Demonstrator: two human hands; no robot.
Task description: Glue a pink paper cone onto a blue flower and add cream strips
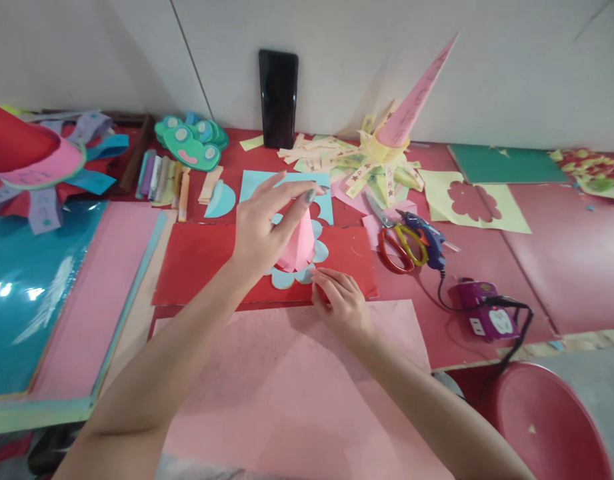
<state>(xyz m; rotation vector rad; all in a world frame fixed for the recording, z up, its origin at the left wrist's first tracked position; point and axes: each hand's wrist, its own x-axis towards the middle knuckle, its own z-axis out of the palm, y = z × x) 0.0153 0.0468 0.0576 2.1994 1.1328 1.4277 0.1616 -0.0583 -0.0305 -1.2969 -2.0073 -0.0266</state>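
As seen from the head: pink paper cone, standing on light-blue scalloped paper flower, both over red board on counter. Left hand, half open, thumb and fingers arched at cone's upper part; hold on tip impossible to tell. Right hand, fingers drawn nearly together at flower's near-right edge; pinch or mere touch, cannot tell. To the right: scissors, blue glue gun. Behind: black phone, propped against wall.

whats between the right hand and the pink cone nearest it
In the head view, light blue scalloped paper lies between the right hand and the pink cone.
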